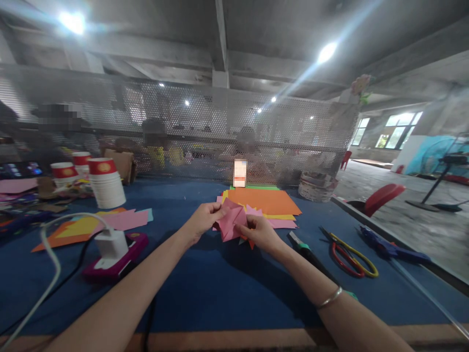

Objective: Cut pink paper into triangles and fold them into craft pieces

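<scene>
Both hands hold one folded piece of pink paper (231, 221) above the blue tabletop. My left hand (205, 219) pinches its left edge between thumb and fingers. On the right side, my right hand (262, 231) grips the lower right part, its thumb lying on the folds. Creases and pointed flaps show on the paper. Just behind it lies a stack of coloured sheets with an orange sheet (273, 201) on top and yellow, pink and green edges showing. Small pointed pink and orange pieces stick out beside my right fingers.
To the right lie a black-handled cutter (311, 254), scissors (350, 254) with red and yellow handles, and a blue glue gun (392, 249). Paper cups (106, 183), a purple power strip (115, 256) with a white plug and loose paper (119, 221) are on the left. A mesh partition (190, 122) stands behind.
</scene>
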{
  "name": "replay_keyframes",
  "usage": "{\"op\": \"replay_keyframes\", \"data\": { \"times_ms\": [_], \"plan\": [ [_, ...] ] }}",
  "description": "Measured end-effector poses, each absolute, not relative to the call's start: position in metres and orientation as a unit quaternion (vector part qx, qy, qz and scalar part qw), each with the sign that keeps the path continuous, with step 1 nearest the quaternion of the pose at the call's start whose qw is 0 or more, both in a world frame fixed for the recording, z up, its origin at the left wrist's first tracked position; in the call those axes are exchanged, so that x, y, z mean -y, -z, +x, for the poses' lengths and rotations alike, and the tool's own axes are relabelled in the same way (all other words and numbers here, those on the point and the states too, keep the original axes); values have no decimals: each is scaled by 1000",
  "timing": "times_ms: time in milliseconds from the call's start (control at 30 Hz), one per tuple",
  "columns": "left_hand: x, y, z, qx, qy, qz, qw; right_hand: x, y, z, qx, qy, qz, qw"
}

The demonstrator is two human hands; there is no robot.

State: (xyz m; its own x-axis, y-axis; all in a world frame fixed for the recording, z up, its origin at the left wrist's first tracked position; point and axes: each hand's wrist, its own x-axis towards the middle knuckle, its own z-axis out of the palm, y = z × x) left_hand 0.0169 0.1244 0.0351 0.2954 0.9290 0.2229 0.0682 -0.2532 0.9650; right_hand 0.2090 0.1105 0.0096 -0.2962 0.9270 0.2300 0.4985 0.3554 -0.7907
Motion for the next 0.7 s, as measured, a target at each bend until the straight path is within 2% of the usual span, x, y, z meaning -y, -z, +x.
{"op": "replay_keyframes", "data": {
  "times_ms": [200, 700],
  "plan": [
    [-124, -37, 15, -387, -440, 623, 519, -110, -14, 211, 715, -342, -486, 370],
    [-124, -37, 18, -425, -480, 571, 512, -99, -22, 208, 670, -414, -499, 361]
  ]
}}
